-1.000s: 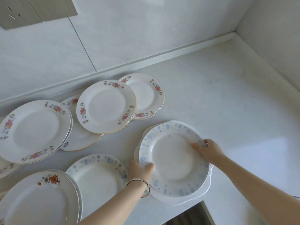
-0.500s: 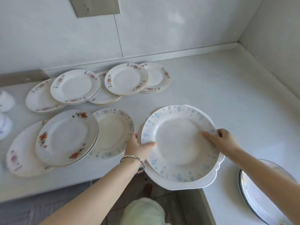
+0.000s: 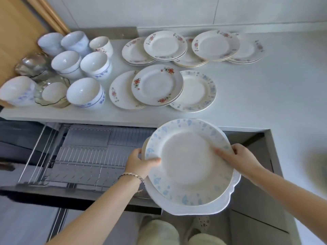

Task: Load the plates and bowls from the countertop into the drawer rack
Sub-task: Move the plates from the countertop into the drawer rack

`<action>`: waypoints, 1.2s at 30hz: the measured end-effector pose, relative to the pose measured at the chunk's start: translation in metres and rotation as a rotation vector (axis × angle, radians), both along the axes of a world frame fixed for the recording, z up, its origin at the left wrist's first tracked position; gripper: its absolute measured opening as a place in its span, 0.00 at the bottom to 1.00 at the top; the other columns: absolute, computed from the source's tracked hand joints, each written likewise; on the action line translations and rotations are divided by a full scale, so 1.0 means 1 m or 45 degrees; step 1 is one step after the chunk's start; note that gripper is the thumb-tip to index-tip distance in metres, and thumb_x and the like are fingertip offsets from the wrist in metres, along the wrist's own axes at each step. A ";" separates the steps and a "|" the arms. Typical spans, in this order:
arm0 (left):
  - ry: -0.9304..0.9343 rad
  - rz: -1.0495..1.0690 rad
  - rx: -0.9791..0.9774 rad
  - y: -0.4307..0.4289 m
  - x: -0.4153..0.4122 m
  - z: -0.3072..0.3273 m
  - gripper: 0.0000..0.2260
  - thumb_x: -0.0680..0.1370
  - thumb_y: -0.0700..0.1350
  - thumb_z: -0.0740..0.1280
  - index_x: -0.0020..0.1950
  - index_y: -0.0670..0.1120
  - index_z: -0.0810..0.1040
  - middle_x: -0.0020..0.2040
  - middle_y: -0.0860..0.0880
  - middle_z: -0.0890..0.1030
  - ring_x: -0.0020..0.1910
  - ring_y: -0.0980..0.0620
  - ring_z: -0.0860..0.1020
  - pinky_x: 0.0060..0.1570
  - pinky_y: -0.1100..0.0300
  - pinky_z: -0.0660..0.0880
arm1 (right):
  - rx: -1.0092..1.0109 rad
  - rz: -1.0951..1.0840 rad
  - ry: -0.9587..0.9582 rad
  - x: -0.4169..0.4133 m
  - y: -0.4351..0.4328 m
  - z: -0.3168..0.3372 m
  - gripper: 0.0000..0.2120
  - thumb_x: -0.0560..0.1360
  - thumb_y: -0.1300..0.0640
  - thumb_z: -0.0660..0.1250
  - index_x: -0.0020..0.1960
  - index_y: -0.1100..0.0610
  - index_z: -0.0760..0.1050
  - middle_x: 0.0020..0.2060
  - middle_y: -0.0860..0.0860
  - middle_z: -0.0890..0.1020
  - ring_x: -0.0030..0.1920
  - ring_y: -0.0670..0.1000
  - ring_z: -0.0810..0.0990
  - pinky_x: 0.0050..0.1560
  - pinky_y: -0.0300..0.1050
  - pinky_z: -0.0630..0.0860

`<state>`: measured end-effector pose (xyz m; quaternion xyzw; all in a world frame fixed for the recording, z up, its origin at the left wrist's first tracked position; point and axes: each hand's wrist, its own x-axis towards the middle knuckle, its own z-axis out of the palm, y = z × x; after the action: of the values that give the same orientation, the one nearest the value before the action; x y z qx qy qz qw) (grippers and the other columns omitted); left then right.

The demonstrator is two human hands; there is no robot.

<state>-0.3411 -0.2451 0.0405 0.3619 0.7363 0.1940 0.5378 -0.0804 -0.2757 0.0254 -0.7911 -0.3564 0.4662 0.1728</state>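
A blue-flowered plate (image 3: 187, 160) lies on top of a white scalloped plate (image 3: 223, 204), and I hold this small stack in the air over the open drawer. My left hand (image 3: 139, 163) grips the stack's left rim; my right hand (image 3: 238, 158) grips its right rim. Below and to the left, the wire drawer rack (image 3: 85, 156) stands pulled out with no dishes in it. Several floral plates (image 3: 157, 84) lie in overlapping stacks on the countertop (image 3: 265, 89). Several white bowls (image 3: 96, 65) cluster at the counter's left end.
Glass bowls (image 3: 51, 93) sit among the white bowls near a wooden board (image 3: 16, 38) at far left. The counter turns a corner on the right, beside the drawer opening. My slippered feet (image 3: 201, 225) show on the floor below the stack.
The two-plate stack has come off the countertop toward me and now hangs over the drawer. The view has swung down and left, bringing the bowls and the rack into sight.
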 end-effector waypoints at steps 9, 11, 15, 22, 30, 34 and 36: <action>0.039 0.126 -0.119 0.022 -0.176 -0.060 0.18 0.68 0.38 0.73 0.56 0.41 0.75 0.46 0.46 0.80 0.43 0.46 0.79 0.38 0.57 0.77 | -0.105 0.007 0.032 -0.181 0.036 -0.077 0.19 0.71 0.44 0.68 0.39 0.58 0.68 0.32 0.49 0.73 0.33 0.48 0.71 0.31 0.40 0.64; 0.035 0.103 -0.151 0.039 -0.209 -0.073 0.15 0.69 0.37 0.71 0.53 0.45 0.73 0.40 0.52 0.76 0.37 0.52 0.77 0.31 0.62 0.72 | -0.157 -0.050 0.061 -0.221 0.043 -0.096 0.19 0.72 0.43 0.68 0.45 0.60 0.69 0.33 0.49 0.72 0.35 0.48 0.71 0.31 0.40 0.65; 0.099 -0.017 -0.216 0.080 -0.259 -0.114 0.16 0.70 0.38 0.71 0.54 0.47 0.71 0.45 0.50 0.76 0.43 0.49 0.75 0.38 0.59 0.74 | -0.269 -0.177 0.112 -0.281 0.053 -0.145 0.23 0.72 0.43 0.67 0.55 0.62 0.71 0.44 0.54 0.78 0.43 0.52 0.76 0.38 0.43 0.70; 0.173 -0.238 -0.267 0.141 -0.287 -0.217 0.21 0.70 0.39 0.71 0.61 0.47 0.71 0.47 0.51 0.73 0.46 0.48 0.74 0.41 0.57 0.74 | -0.345 -0.346 0.119 -0.322 0.084 -0.236 0.23 0.73 0.46 0.67 0.59 0.63 0.73 0.44 0.55 0.79 0.42 0.55 0.77 0.34 0.43 0.71; 0.193 -0.347 -0.158 0.200 -0.261 -0.328 0.17 0.68 0.40 0.73 0.51 0.48 0.70 0.44 0.51 0.76 0.45 0.48 0.76 0.44 0.57 0.74 | -0.283 -0.536 0.051 -0.304 0.140 -0.326 0.24 0.74 0.51 0.68 0.65 0.63 0.69 0.50 0.57 0.77 0.49 0.57 0.75 0.42 0.44 0.72; 0.170 -0.398 -0.094 0.226 -0.241 -0.357 0.21 0.68 0.40 0.74 0.58 0.45 0.73 0.48 0.50 0.76 0.48 0.47 0.76 0.46 0.57 0.74 | -0.228 -0.585 -0.007 -0.288 0.163 -0.349 0.28 0.73 0.48 0.68 0.67 0.61 0.67 0.60 0.58 0.77 0.55 0.57 0.77 0.50 0.45 0.70; 0.171 -0.407 -0.088 0.234 -0.232 -0.364 0.20 0.69 0.41 0.73 0.59 0.45 0.72 0.48 0.50 0.75 0.47 0.48 0.75 0.45 0.58 0.72 | -0.214 -0.571 -0.004 -0.282 0.171 -0.352 0.28 0.73 0.48 0.68 0.67 0.61 0.68 0.58 0.57 0.78 0.52 0.56 0.77 0.48 0.43 0.69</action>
<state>-0.5733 -0.0109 -0.3232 0.4678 0.7099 0.0557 0.5235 -0.3625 -0.1050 -0.3271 -0.8628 -0.1322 0.4428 0.2051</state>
